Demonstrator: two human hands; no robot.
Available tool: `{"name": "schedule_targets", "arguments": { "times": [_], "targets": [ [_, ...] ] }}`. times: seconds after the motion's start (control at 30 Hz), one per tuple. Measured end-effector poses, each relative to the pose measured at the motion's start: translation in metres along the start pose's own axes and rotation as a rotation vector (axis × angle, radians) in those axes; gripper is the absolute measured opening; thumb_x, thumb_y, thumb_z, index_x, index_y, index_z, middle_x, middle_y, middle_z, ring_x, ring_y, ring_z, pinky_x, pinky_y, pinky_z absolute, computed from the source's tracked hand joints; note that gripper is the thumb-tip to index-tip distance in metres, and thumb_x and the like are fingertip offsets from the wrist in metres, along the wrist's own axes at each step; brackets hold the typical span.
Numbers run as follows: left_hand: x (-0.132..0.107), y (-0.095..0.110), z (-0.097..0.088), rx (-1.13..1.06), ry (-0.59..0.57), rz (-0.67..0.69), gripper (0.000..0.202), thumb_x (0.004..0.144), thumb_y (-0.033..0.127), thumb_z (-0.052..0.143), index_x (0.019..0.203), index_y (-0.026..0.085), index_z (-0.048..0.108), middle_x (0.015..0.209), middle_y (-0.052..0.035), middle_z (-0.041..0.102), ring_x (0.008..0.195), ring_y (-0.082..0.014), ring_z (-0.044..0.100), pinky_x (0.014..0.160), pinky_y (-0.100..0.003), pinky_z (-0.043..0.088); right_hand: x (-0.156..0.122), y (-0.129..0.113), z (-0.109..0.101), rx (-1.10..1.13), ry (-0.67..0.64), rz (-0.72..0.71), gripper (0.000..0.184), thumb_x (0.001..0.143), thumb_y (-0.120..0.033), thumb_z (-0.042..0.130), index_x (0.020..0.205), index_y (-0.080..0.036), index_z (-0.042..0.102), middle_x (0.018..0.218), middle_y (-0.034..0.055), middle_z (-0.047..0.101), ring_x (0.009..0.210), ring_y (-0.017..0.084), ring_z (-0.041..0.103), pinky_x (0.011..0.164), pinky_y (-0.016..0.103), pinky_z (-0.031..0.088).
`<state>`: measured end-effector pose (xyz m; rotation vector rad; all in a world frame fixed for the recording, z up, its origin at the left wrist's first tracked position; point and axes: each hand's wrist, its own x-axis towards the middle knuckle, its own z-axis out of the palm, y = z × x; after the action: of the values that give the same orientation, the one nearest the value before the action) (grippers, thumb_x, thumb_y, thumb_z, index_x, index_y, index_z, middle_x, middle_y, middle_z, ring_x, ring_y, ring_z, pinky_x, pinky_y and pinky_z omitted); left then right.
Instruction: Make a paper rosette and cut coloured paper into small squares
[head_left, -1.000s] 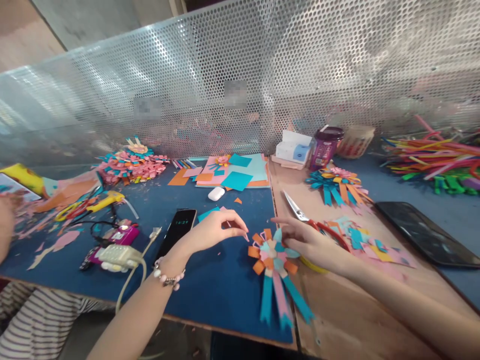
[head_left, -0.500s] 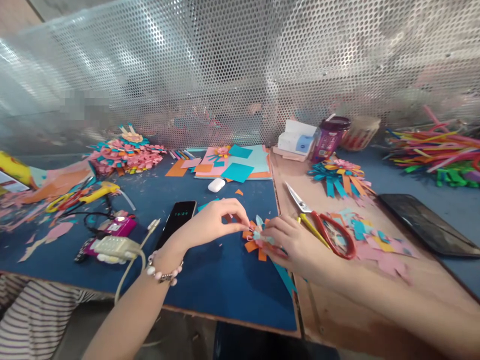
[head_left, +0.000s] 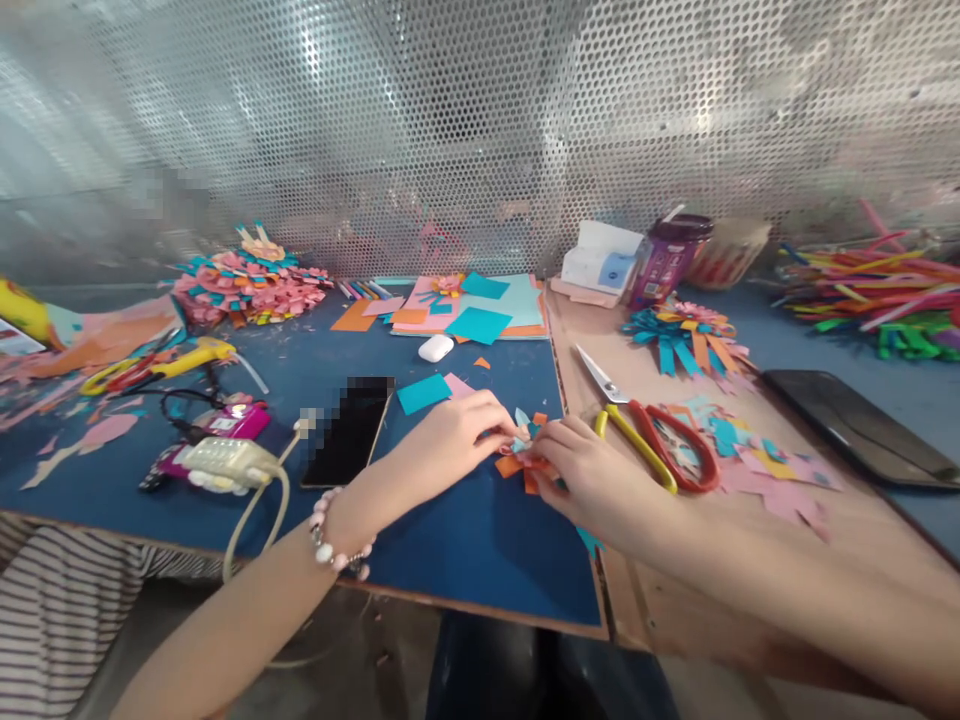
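Observation:
Between my two hands is a small paper flower [head_left: 511, 466] of orange and teal strips, held just above the blue tabletop. My left hand [head_left: 472, 430], with a beaded bracelet at its wrist, pinches the flower's left side. On the other side the fingers of my right hand [head_left: 581, 468] are closed on the flower and cover part of it. Right of that hand lie scissors [head_left: 652, 445] with one red and one yellow handle, blades pointing away. A teal paper square [head_left: 424, 394] and a pink piece rest behind my left hand.
A phone [head_left: 349, 435] lies left of my hands, near a power strip [head_left: 232, 465] with cables. Paper sheets [head_left: 525, 300] and a white earbud case [head_left: 436, 348] sit farther back. Finished paper flowers [head_left: 675, 340], scraps and a black pouch [head_left: 855, 425] are at right. A perforated metal screen closes the back.
My left hand has moved right, closer to my right hand, uncovering the teal square behind it. The flower stays between my fingers. The phone screen has gone dark.

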<state>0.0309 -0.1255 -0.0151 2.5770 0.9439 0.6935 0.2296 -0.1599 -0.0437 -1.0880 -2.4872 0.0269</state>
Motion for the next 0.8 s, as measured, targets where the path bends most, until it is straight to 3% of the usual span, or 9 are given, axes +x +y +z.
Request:
{"name": "schedule_targets", "arguments": {
  "times": [0.2, 0.43, 0.67, 0.8],
  "targets": [
    [-0.012, 0.0, 0.014, 0.136, 0.07, 0.09, 0.018, 0.093, 0.021, 0.045, 0.096, 0.018, 0.062, 0.094, -0.0035, 0.063, 0.088, -0.0133, 0.06, 0.081, -0.027, 0.05, 0.004, 0.004, 0.004, 0.0, -0.024, 0.059, 0.012, 0.077, -0.009, 0.058, 0.074, -0.016, 0.066, 0.074, 0.0087, 0.06, 0.079, 0.024, 0.055, 0.066, 0.036, 0.049],
    [-0.017, 0.008, 0.017, 0.233, 0.032, 0.144, 0.023, 0.094, 0.023, 0.044, 0.091, 0.017, 0.066, 0.085, -0.0039, 0.064, 0.082, -0.0139, 0.061, 0.073, -0.026, 0.052, 0.011, 0.017, -0.001, 0.112, -0.132, 0.071, 0.018, 0.077, -0.011, 0.062, 0.071, -0.023, 0.073, 0.073, 0.0051, 0.063, 0.077, 0.021, 0.055, 0.063, 0.032, 0.046],
    [-0.019, 0.009, 0.019, 0.219, 0.119, 0.097, 0.019, 0.093, 0.021, 0.045, 0.094, 0.018, 0.064, 0.09, -0.0038, 0.065, 0.084, -0.0128, 0.062, 0.076, -0.025, 0.052, 0.025, 0.036, -0.014, 0.218, -0.272, -0.08, 0.019, 0.083, -0.016, 0.059, 0.075, -0.024, 0.075, 0.076, 0.0038, 0.066, 0.072, 0.018, 0.059, 0.06, 0.029, 0.047],
    [-0.02, 0.009, 0.021, 0.22, 0.092, 0.09, 0.018, 0.093, 0.021, 0.045, 0.093, 0.018, 0.063, 0.088, -0.0035, 0.065, 0.083, -0.0128, 0.062, 0.075, -0.025, 0.052, 0.025, 0.046, -0.011, 0.249, -0.272, -0.189, 0.019, 0.087, -0.021, 0.058, 0.078, -0.022, 0.075, 0.077, 0.0052, 0.065, 0.076, 0.019, 0.059, 0.063, 0.03, 0.048]
  ]
}}
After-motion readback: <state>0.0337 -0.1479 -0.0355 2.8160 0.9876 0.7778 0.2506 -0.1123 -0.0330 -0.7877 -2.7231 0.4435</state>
